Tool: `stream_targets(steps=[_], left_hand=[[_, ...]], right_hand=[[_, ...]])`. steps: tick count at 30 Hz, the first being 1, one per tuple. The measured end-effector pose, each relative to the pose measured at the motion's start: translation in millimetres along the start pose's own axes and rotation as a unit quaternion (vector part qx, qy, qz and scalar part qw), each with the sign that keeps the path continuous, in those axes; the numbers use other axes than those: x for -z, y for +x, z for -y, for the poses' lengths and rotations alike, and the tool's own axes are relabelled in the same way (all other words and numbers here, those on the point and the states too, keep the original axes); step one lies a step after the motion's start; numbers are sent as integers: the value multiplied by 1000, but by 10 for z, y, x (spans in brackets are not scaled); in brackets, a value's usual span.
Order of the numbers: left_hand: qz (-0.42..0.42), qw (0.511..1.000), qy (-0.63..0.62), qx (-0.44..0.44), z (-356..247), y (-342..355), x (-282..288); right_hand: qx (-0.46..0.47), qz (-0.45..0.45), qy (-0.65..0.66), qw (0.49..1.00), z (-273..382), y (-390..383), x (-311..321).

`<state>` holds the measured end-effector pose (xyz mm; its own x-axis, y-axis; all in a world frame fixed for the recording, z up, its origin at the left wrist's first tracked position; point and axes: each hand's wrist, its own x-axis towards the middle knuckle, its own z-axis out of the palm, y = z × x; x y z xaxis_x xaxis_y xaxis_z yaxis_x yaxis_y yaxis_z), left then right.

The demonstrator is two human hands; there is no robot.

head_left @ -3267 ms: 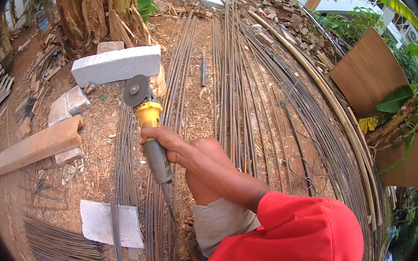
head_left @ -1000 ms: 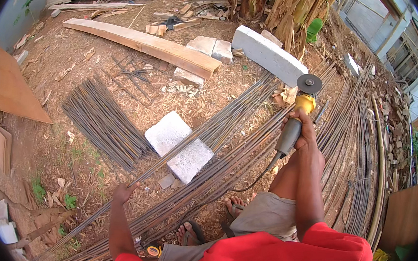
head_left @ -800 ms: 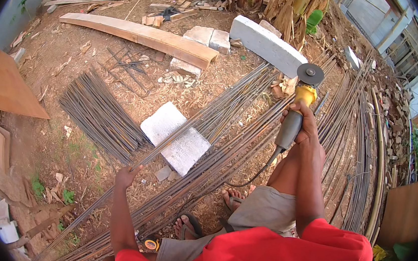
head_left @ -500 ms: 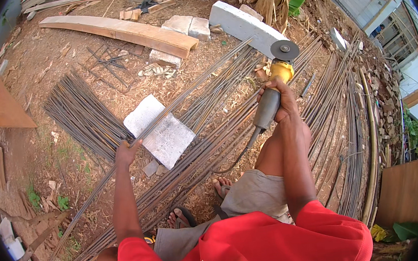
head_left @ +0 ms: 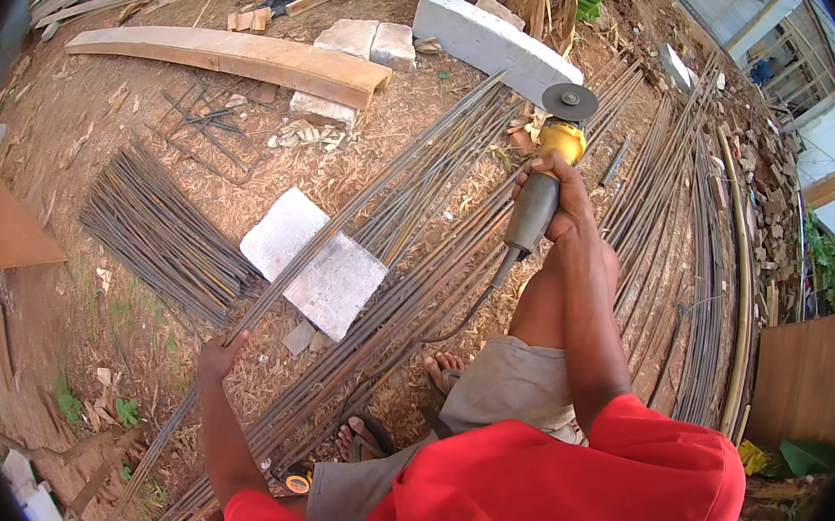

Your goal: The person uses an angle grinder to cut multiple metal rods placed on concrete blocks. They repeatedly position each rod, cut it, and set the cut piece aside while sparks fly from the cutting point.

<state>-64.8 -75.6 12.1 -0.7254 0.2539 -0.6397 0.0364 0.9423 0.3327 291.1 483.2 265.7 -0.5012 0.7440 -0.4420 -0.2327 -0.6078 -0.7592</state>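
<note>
Closed round several thin steel rods (head_left: 277, 286) is my left hand (head_left: 221, 358), at the left. These rods run diagonally up to the right, lying across a flat pale block (head_left: 338, 293). My right hand (head_left: 565, 208) grips an angle grinder (head_left: 532, 213) by its grey body. Its dark round disc (head_left: 563, 101) points away from me, above the rods and near a long white block. Whether the disc is spinning I cannot tell. The grinder's cord hangs down toward my feet. Left of the pale block lies a stack of shorter rods (head_left: 169, 239).
Long rods (head_left: 660, 277) cover the ground on the right and beneath my legs. A curved wooden plank (head_left: 228, 63), stone blocks (head_left: 351, 41) and a long white block (head_left: 492, 42) lie farther off. Near my left knee sits a yellow tape measure (head_left: 298, 483).
My left hand has shifted down and left, nearer to me, still closed on the rods. The right hand and grinder have hardly moved.
</note>
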Motion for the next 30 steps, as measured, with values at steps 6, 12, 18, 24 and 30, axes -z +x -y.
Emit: stream_targets(steps=[6, 12, 18, 24, 30], left_hand=[[-34, 999, 18, 4, 305, 49, 7], [-58, 998, -15, -21, 209, -7, -56], [-40, 999, 5, -35, -243, 131, -210], [-84, 993, 32, -71, -463, 281, -372], [-59, 995, 15, -78, -514, 181, -248]], right_hand=[[-8, -33, -17, 999, 50, -121, 97], [13, -35, -49, 998, 122, -299, 192], [20, -26, -20, 999, 52, -355, 14], [18, -17, -65, 998, -22, -281, -93], [32, 33, -55, 997, -160, -176, -212]])
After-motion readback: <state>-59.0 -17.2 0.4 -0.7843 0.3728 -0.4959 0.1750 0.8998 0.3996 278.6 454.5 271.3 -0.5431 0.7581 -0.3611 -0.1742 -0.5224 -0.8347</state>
